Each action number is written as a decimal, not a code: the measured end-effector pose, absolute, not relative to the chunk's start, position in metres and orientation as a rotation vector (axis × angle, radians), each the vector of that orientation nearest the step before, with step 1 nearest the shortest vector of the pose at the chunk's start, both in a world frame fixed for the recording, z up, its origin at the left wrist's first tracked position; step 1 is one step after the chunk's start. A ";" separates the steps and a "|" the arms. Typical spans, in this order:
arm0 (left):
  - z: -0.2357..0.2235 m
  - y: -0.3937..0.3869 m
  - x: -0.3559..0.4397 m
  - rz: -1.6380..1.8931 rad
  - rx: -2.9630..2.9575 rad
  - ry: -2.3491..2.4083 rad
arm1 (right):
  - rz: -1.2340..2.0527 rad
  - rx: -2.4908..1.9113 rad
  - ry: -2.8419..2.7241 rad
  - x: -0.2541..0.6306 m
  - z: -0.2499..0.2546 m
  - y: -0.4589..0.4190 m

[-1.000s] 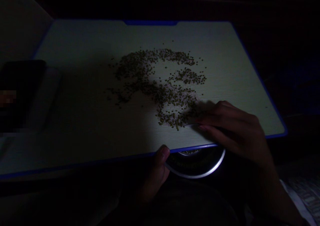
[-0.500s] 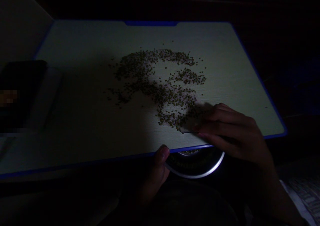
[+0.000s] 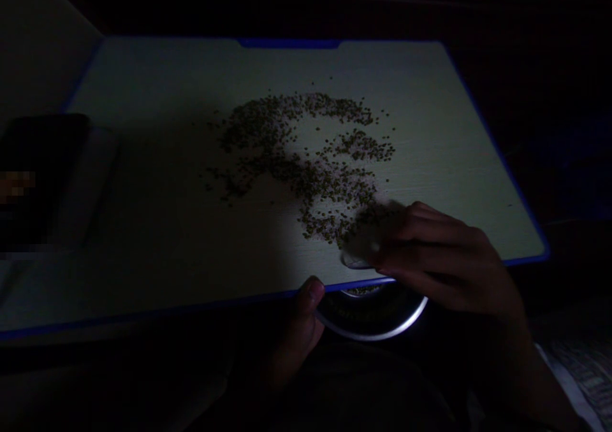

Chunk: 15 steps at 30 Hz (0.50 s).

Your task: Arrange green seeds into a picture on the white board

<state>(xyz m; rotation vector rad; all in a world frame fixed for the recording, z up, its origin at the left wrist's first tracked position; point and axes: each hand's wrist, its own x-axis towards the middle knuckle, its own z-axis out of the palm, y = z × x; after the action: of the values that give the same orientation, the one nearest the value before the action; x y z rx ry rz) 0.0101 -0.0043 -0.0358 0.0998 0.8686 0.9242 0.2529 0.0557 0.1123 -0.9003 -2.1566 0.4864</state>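
Observation:
My right hand (image 3: 440,253) is low over the board, its fingers pinched on a thin, pale, flat piece with a rounded corner (image 3: 357,257); its exact kind is too dark to tell. That piece touches the surface beside a scatter of small greenish-brown seeds (image 3: 329,183). The seeds lie in loose curved bands across a pale board-like tabletop (image 3: 421,100) with a blue rim. At the near edge, the thumb of my left hand (image 3: 301,324) laps over the rim, the other fingers mostly hidden below. A metal-rimmed bowl (image 3: 382,336) with seeds inside sits under that edge, between my hands.
A dark device (image 3: 43,158), part of it pixelated, stands at the left end of the tabletop. Striped fabric (image 3: 586,368) lies at the lower right. Beyond the tabletop the surroundings are very dark.
My right hand has drawn the pale flat piece slightly toward the near rim, and more of the piece shows. My left hand and the bowl stay nearly where they were.

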 end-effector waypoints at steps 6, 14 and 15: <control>-0.023 0.001 0.014 0.984 0.113 0.891 | 0.499 -0.890 -2.164 0.254 0.111 0.055; -0.038 -0.007 0.003 0.893 0.117 0.881 | 0.504 -0.858 -2.169 0.252 0.113 0.055; -0.037 -0.006 0.003 0.876 0.110 0.872 | 0.500 -0.867 -2.163 0.251 0.114 0.055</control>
<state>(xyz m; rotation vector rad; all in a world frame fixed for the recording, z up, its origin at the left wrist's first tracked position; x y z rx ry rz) 0.0033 -0.0060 -0.0369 0.1095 0.8724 0.8756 0.2512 0.0552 0.1136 -0.8668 -2.1634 0.5002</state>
